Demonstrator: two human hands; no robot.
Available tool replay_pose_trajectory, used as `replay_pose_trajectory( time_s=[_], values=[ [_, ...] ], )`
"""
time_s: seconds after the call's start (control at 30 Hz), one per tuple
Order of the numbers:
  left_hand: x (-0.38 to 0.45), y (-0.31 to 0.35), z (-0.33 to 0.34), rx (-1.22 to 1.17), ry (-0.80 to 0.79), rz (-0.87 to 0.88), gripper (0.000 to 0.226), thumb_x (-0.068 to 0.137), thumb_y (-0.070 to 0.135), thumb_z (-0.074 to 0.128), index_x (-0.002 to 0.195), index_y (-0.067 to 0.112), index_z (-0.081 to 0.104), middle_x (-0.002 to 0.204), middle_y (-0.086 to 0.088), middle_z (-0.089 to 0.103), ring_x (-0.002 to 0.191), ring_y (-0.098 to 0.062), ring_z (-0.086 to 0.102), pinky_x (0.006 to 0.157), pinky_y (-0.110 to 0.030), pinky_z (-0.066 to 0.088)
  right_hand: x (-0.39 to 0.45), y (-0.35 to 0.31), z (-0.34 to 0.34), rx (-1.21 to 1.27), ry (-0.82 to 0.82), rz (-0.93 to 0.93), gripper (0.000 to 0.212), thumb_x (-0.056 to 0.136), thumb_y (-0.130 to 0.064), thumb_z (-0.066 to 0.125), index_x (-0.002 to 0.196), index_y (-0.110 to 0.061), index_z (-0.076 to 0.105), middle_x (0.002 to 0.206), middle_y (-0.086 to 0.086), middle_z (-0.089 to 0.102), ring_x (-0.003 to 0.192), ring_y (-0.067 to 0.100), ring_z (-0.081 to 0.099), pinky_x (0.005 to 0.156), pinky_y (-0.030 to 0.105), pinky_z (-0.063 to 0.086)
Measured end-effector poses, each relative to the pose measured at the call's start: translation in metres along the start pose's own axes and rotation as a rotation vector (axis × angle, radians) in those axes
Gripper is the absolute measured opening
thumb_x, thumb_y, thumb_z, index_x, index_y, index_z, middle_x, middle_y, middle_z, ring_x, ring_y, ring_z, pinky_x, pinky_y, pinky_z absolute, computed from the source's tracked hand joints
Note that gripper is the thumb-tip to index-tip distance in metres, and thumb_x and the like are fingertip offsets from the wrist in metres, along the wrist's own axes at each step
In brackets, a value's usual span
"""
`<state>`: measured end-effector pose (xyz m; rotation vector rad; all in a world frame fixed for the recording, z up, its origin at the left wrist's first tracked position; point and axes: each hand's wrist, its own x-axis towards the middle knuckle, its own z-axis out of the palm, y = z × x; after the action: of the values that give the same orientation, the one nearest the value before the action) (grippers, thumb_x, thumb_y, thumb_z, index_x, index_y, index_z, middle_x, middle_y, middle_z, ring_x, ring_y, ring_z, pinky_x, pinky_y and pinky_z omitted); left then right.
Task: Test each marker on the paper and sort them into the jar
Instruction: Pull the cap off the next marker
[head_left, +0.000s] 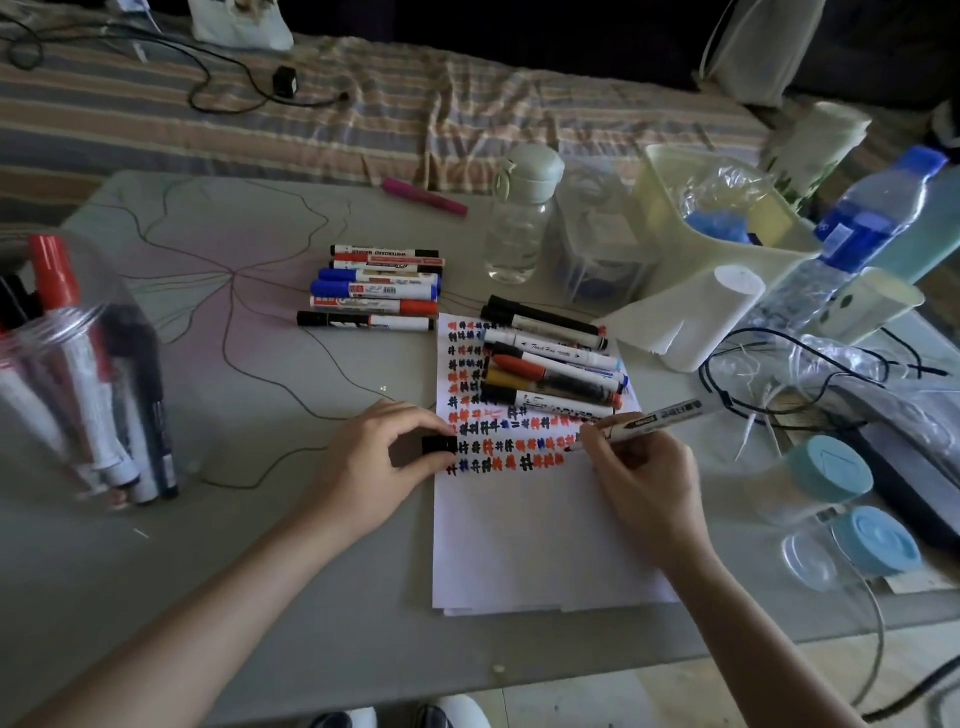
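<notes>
A white sheet of paper (540, 540) lies on the grey table, its upper half filled with rows of red, black and blue test marks. My right hand (641, 478) grips an uncapped white marker (657, 418), tip down on the paper at the right end of a row. My left hand (382, 457) pinches a black cap (440, 445) at the paper's left edge. Several markers (550, 358) lie piled on the paper's top. Another row of markers (376, 291) lies on the table left of them. A clear jar (78, 374) at the far left holds several markers upright.
A pink marker (423, 196) lies near the far edge. A clear water bottle (522, 218), a roll of tissue (691, 322), a pale bin (717, 208), a blue-labelled bottle (857, 228) and black cables crowd the right. Two blue-lidded jars (852, 519) lie at the right front.
</notes>
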<state>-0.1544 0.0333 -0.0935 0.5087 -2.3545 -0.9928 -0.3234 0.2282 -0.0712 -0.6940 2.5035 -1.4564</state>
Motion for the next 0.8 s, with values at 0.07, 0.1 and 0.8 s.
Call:
replay_pose_trajectory(
  time_s=[0.07,0.1,0.8],
  values=[
    [0.0001,0.0005,-0.0006,-0.002,-0.003,0.005,0.022,0.074,0.025,0.08,0.094,0.026,0.073,0.094,0.02,0.069,0.096,-0.002,0.061,0.087,-0.033,0.05,-0.0028,0.0019,-0.0006,0.002,0.057,-0.031,0.025,0.084,-0.03,0.073,0.065,-0.014,0.07,0.058,0.0,0.067,0.051,0.003,0.054,0.048,0.024,0.042],
    [0.0001,0.001,-0.0009,-0.001,-0.003,0.01,0.022,0.073,0.024,0.081,0.094,0.026,0.073,0.094,0.02,0.069,0.095,-0.003,0.061,0.087,-0.034,0.051,-0.004,0.0018,-0.0008,0.019,0.07,-0.035,0.023,0.084,-0.028,0.073,0.065,-0.016,0.07,0.055,-0.004,0.067,0.05,0.0,0.053,0.048,0.02,0.042],
    [-0.0004,0.0041,-0.0005,-0.011,-0.008,-0.059,0.025,0.072,0.028,0.08,0.095,0.023,0.074,0.095,0.014,0.069,0.096,-0.005,0.062,0.088,-0.028,0.05,-0.0051,0.0059,0.0011,0.024,0.043,0.004,0.025,0.084,-0.025,0.073,0.064,-0.013,0.068,0.048,-0.004,0.063,0.038,0.003,0.05,0.043,0.014,0.039]
  ],
)
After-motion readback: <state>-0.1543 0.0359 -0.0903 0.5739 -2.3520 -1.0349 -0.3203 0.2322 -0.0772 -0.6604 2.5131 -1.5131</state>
